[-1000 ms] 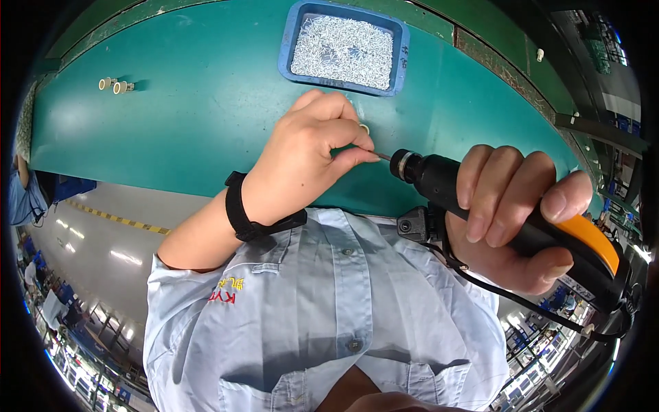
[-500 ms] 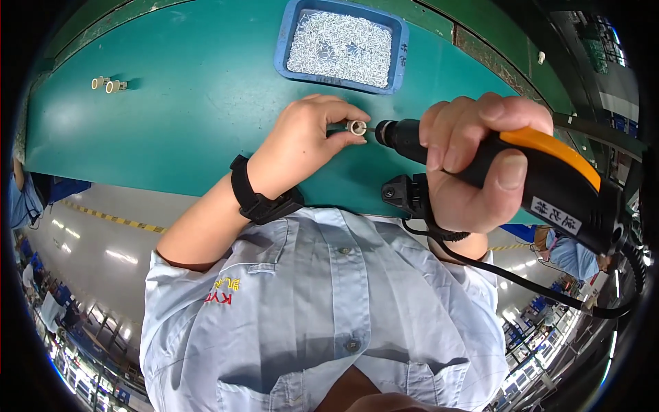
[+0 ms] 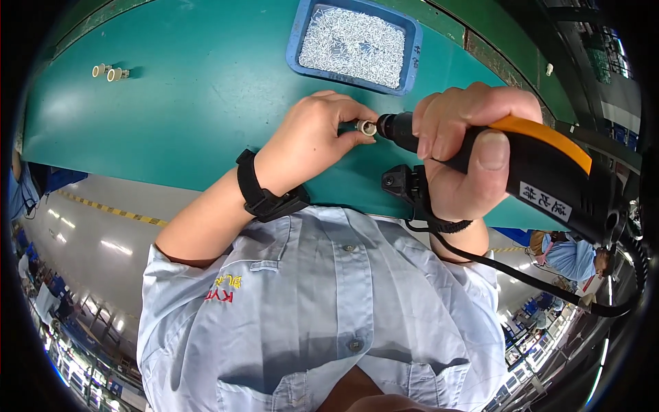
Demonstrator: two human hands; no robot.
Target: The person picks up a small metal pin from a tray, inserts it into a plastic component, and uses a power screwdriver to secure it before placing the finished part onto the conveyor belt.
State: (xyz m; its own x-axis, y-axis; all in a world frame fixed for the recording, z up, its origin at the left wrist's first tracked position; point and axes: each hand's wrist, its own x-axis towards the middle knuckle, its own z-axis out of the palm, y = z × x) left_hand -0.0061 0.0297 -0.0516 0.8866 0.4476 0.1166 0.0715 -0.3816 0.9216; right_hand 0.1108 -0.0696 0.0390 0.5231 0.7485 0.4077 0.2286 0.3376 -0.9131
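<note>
Between thumb and fingertips my left hand (image 3: 317,129) pinches a small cream-coloured round fitting (image 3: 368,128) with a hollow end. My right hand (image 3: 473,147) is wrapped round a black electric screwdriver (image 3: 549,172) with an orange strip on its body. The tool points left, its front end right against the fitting's side; the bit itself is hard to see. Two similar cream fittings, a left one (image 3: 101,71) and one beside it (image 3: 117,74), lie on the green tabletop (image 3: 199,96) at the far left.
A blue tray (image 3: 294,48) full of small silvery screws (image 3: 353,44) stands beyond my hands. From the screwdriver's rear a black cable (image 3: 535,281) loops back to the right. Black straps sit on both wrists. Another person (image 3: 566,257) is behind at the right.
The screwdriver has moved slightly left and its front end is closer to the fitting. My left hand has shifted a little right with the fitting.
</note>
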